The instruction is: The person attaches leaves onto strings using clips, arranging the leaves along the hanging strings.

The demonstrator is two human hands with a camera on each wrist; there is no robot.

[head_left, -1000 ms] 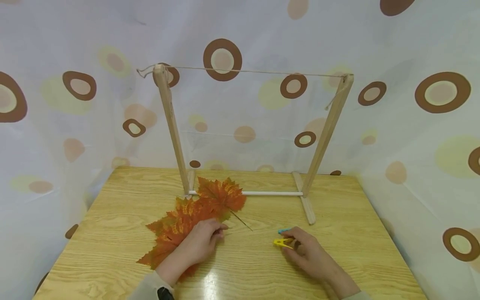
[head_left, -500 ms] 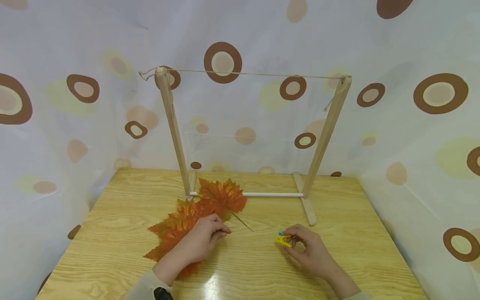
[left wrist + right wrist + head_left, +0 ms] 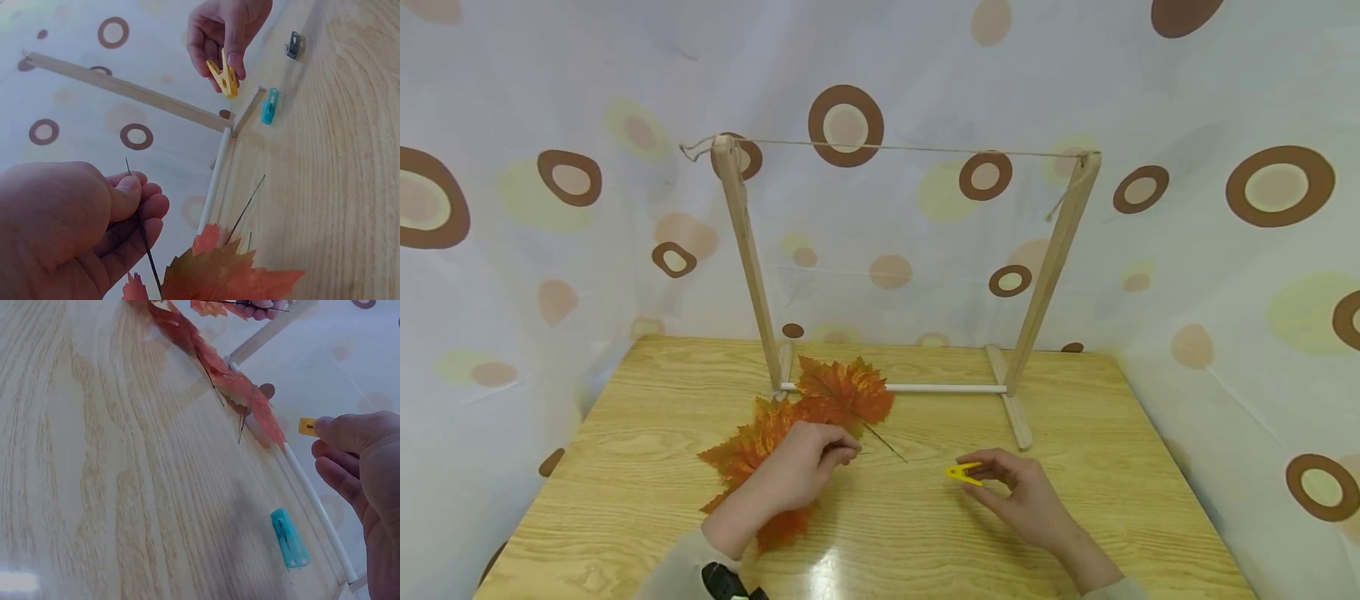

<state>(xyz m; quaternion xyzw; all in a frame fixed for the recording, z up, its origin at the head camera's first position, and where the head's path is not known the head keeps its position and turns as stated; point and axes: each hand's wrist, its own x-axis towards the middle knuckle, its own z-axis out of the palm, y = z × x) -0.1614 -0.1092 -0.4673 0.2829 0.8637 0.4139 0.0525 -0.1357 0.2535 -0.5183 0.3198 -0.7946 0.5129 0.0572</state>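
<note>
I've got a wood-grain table (image 3: 1112, 500) across the lower part of my head view, with a patch of glare (image 3: 823, 575) low in the picture. Toward the back I see a wooden frame (image 3: 750, 258), its two posts (image 3: 1052, 271) joined near the tabletop by a white rod (image 3: 947, 388). A cord (image 3: 917, 149) spans the post tops, and I make out a loose end (image 3: 1050, 217) hanging by the right one. Behind and to both sides I see a pale backdrop (image 3: 910, 58) printed with brown rings (image 3: 1238, 185) and tan spots (image 3: 891, 272).
</note>
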